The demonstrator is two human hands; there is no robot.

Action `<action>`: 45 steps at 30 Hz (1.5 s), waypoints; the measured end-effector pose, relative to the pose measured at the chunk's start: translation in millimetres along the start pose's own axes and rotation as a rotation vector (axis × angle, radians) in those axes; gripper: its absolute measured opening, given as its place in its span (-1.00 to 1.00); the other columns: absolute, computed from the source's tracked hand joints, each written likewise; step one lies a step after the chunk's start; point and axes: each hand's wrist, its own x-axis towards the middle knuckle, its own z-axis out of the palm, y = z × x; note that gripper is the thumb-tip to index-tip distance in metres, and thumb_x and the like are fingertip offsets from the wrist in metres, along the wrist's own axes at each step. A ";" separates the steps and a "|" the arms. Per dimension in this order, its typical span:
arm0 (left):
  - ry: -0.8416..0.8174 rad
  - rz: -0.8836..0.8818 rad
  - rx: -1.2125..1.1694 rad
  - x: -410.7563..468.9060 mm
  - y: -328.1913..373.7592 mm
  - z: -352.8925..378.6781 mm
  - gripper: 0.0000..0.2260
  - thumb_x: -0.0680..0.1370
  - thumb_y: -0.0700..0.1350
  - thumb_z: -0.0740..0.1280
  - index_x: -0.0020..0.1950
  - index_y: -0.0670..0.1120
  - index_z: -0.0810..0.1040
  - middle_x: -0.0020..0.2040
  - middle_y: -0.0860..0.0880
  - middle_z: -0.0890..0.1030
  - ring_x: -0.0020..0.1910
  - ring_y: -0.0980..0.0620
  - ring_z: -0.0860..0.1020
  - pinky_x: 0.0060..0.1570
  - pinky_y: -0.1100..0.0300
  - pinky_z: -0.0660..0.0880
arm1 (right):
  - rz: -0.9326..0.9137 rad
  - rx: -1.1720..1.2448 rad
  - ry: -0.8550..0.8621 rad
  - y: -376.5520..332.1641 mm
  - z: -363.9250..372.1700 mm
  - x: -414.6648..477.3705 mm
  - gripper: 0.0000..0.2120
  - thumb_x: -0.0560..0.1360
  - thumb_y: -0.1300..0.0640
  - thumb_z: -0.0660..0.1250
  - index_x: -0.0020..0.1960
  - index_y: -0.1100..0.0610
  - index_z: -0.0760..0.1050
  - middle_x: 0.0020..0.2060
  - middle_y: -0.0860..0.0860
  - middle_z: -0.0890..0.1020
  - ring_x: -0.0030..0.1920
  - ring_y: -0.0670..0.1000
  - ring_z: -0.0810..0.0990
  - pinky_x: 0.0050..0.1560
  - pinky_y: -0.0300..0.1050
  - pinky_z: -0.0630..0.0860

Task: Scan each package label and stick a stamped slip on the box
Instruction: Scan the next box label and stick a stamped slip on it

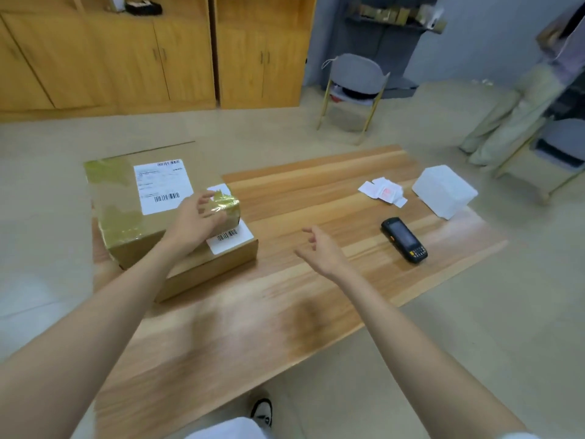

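Observation:
A taped cardboard box with a white shipping label lies on top of a flatter box, which carries its own barcode label, at the table's left edge. My left hand rests against the top box's right end, fingers loosely spread. My right hand hovers over the wooden table, relaxed and holding nothing. A black handheld scanner lies to its right. Several stamped slips are scattered at the far side.
A white box stands at the table's far right corner. Two chairs and a person are beyond the table. Wooden cabinets line the back wall. My shoe shows below the table's near edge.

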 end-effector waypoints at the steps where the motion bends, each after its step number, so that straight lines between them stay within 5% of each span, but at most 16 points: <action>1: 0.062 -0.003 0.022 5.3 0.6 -4.2 -0.56 0.47 -0.08 0.41 0.33 -0.04 0.42 0.28 -0.07 0.46 0.20 -0.01 0.45 0.13 0.17 0.36 | -0.019 0.018 -0.017 -8.5 0.8 12.5 -0.45 0.50 0.06 0.33 0.43 0.12 0.24 0.33 0.18 0.40 0.31 0.13 0.41 0.24 -0.03 0.37; 5: 0.245 -0.045 0.148 12.9 -14.8 -33.3 -0.52 0.48 -0.02 0.39 0.37 0.02 0.36 0.34 -0.08 0.40 0.36 -0.06 0.32 0.31 0.05 0.27 | -0.122 0.127 -0.113 -49.1 15.0 55.8 -0.36 0.48 -0.02 0.36 0.47 0.08 0.19 0.38 0.13 0.36 0.36 0.10 0.37 0.29 -0.02 0.36; 9: 0.436 -0.290 0.346 5.6 -42.5 -71.0 -0.33 0.41 0.05 0.45 0.44 -0.03 0.26 0.37 -0.20 0.35 0.40 -0.19 0.23 0.38 -0.06 0.17 | -0.260 0.162 -0.222 -92.0 37.3 92.3 -0.26 0.47 -0.06 0.37 0.50 0.12 0.10 0.44 0.07 0.32 0.42 0.08 0.28 0.29 -0.13 0.26; 14: 0.386 -0.523 -0.035 -7.8 -72.4 -94.5 -0.10 0.37 -0.03 0.51 0.53 -0.09 0.02 0.48 -0.17 0.22 0.44 -0.12 0.23 0.35 0.02 0.25 | -0.264 0.165 -0.303 -121.3 65.1 125.5 -0.19 0.46 -0.02 0.37 0.53 0.10 -0.02 0.41 0.10 0.34 0.42 0.15 0.28 0.39 0.10 0.28; 18: 0.335 -0.509 -0.140 -4.8 -78.7 -90.0 -0.28 0.36 -0.12 0.53 0.44 -0.13 0.28 0.33 -0.12 0.45 0.18 0.00 0.48 0.19 0.11 0.43 | -0.318 0.126 -0.306 -115.1 72.0 136.7 -0.26 0.49 -0.01 0.34 0.52 0.12 0.02 0.44 0.04 0.31 0.43 0.12 0.26 0.29 -0.16 0.23; 22: 0.344 -0.469 -0.129 5.2 -63.2 -75.2 -0.35 0.32 -0.16 0.56 0.34 -0.15 0.37 0.18 -0.03 0.52 0.09 0.02 0.51 0.11 0.13 0.46 | -0.331 0.150 -0.298 -101.7 57.2 143.2 -0.21 0.50 0.02 0.35 0.54 0.09 -0.06 0.48 0.02 0.24 0.46 0.07 0.22 0.33 -0.12 0.21; 25: 0.369 -0.367 -0.086 21.6 -35.5 -52.5 -0.43 0.30 -0.18 0.57 0.24 -0.10 0.42 0.12 -0.02 0.54 0.02 0.07 0.50 0.05 0.19 0.44 | -0.317 0.213 -0.246 -80.3 29.1 149.4 -0.23 0.49 0.05 0.37 0.54 0.08 0.00 0.45 -0.01 0.30 0.43 0.06 0.28 0.28 -0.17 0.24; 28: 0.323 -0.318 -0.108 44.2 0.2 -11.2 -0.29 0.29 -0.22 0.57 0.37 -0.18 0.36 0.15 -0.02 0.51 0.03 0.06 0.48 0.03 0.20 0.42 | -0.271 0.273 -0.202 -44.3 -12.7 157.3 -0.22 0.48 0.08 0.38 0.54 0.10 0.00 0.46 0.00 0.27 0.43 0.02 0.29 0.36 -0.17 0.23; 31: 0.260 -0.306 -0.156 61.1 30.8 46.4 -0.25 0.29 -0.25 0.56 0.40 -0.19 0.31 0.20 -0.07 0.52 0.06 0.01 0.50 0.13 0.12 0.47 | -0.238 0.286 -0.127 3.9 -60.8 165.1 -0.23 0.48 0.10 0.39 0.53 0.12 0.02 0.46 0.00 0.28 0.30 -0.10 0.32 0.22 -0.27 0.23; 34: 0.195 -0.320 -0.131 67.1 50.9 114.7 -0.28 0.28 -0.18 0.57 0.38 -0.14 0.34 0.21 -0.04 0.53 0.13 -0.01 0.52 0.21 0.07 0.45 | -0.194 0.264 -0.099 61.7 -106.9 169.7 -0.19 0.46 0.08 0.41 0.54 0.09 0.00 0.45 -0.02 0.28 0.40 -0.03 0.29 0.28 -0.18 0.26; 39: 0.143 -0.396 -0.132 49.8 67.6 214.7 -0.27 0.27 -0.16 0.59 0.35 -0.10 0.33 0.15 0.03 0.49 0.06 0.06 0.52 0.03 0.22 0.47 | -0.141 0.272 -0.142 157.4 -147.0 167.5 -0.23 0.44 0.11 0.43 0.51 0.07 0.09 0.33 -0.10 0.37 0.36 -0.03 0.35 0.35 -0.14 0.28; 43: 0.138 -0.491 -0.222 24.3 55.7 260.4 -0.32 0.28 -0.33 0.54 0.32 -0.10 0.34 -0.09 0.12 0.53 -0.30 0.32 0.53 -0.42 0.47 0.44 | -0.124 0.281 -0.182 206.9 -138.6 162.3 -0.26 0.41 0.14 0.45 0.48 0.05 0.16 0.30 -0.02 0.48 0.29 0.01 0.45 0.28 -0.10 0.38; 45: 0.148 -0.537 -0.227 11.8 47.0 274.1 -0.33 0.28 -0.36 0.53 0.30 -0.10 0.35 -0.03 0.07 0.56 -0.25 0.30 0.57 -0.28 0.39 0.52 | -0.142 0.269 -0.200 221.9 -132.9 159.3 -0.20 0.40 0.12 0.46 0.51 0.01 0.10 0.36 -0.05 0.42 0.34 -0.02 0.38 0.29 -0.14 0.33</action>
